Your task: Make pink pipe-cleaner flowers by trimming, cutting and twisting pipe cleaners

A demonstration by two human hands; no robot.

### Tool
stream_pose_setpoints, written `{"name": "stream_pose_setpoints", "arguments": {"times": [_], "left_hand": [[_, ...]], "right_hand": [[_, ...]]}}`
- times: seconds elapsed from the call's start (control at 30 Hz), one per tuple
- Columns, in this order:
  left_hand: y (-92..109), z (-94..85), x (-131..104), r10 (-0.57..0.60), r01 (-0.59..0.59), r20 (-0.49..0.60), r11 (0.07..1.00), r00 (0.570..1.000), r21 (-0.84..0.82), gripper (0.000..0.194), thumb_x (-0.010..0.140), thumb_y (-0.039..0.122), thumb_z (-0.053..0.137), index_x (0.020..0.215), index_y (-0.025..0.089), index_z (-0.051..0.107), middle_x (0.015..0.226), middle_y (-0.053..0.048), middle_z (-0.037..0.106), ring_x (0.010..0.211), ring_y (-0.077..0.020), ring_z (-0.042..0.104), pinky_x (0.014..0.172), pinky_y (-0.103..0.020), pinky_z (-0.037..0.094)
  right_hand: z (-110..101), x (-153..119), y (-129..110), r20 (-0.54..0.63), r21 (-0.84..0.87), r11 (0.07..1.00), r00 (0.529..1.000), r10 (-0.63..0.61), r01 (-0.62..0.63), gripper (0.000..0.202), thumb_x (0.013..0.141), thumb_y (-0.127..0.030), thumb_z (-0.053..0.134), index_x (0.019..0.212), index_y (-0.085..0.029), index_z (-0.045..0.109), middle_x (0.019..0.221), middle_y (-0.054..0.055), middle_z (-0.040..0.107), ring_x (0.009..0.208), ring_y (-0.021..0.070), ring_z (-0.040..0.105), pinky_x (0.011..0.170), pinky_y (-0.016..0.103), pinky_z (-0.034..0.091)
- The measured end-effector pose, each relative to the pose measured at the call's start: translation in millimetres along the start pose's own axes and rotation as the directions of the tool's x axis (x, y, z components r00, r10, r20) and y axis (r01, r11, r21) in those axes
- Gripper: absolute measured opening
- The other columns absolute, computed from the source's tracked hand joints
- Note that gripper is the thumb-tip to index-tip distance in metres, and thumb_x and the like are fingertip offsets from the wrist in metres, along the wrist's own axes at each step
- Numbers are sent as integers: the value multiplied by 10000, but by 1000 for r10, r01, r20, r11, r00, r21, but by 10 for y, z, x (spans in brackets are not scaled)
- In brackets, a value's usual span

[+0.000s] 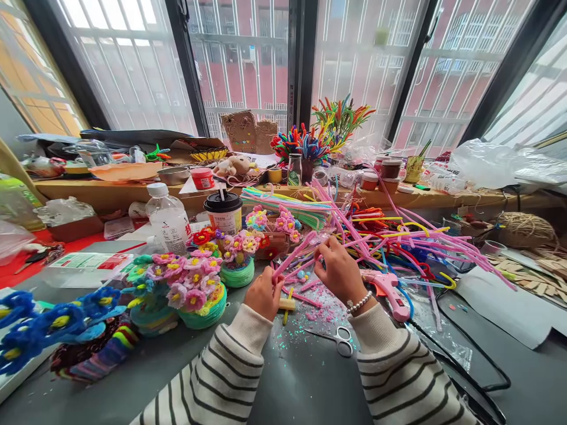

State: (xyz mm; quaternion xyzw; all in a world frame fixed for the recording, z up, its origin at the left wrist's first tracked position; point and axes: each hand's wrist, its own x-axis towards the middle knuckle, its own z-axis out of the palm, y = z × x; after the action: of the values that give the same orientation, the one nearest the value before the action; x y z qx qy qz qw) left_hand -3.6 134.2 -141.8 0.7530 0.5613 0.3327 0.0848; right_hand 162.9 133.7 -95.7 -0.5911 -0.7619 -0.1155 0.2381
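Head view. The landmark is the scissors (333, 338), lying on the gray table (305, 389). Beyond the scissors and to the left, the left hand (264, 292) is closed on the lower end of pink pipe cleaners (295, 255), which slant up and away toward the right. Directly beyond the scissors, the right hand (340, 268) (bead bracelet (359, 303) at the wrist) has its fingers curled toward the thumb; whether they grip anything cannot be told. Pink fuzz (325, 311) is scattered just beyond the scissors. The pink glue gun (392, 293) lies beyond the scissors and to the right. Pink flowers (194, 280) (in a green pot (204, 319)) stand well to the left of the scissors.
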Motion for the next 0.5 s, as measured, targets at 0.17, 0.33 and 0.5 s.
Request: {"name": "stream_pose_setpoints", "arguments": {"times": [0.17,0.33,0.5], "left_hand": [[9,3,3,33,-42,-35,949,999,-311,200,676,259,441,583,203,273,656,-10,579,581,-127,534,573,-264,414],[25,11,2,20,-19,-5,815,1000,-580,239,640,243,499,577,195,273,633,2,546,594,-119,544,567,-262,449],[53,19,0,-51,128,124,634,991,-762,279,601,249,567,586,184,296,687,-6,560,646,-136,567,593,-276,470]], "right_hand": [[-114,9,51,-135,73,997,991,-4,14,93,695,-154,427,774,-176,472,843,60,470,793,182,455,658,255,367],[-146,29,111,-162,141,989,987,-16,39,68,694,-159,445,747,-173,486,756,48,523,743,179,477,640,262,365],[-135,28,40,-131,376,927,990,43,9,79,724,-198,455,723,-185,533,584,3,548,540,130,490,522,233,344]]}}
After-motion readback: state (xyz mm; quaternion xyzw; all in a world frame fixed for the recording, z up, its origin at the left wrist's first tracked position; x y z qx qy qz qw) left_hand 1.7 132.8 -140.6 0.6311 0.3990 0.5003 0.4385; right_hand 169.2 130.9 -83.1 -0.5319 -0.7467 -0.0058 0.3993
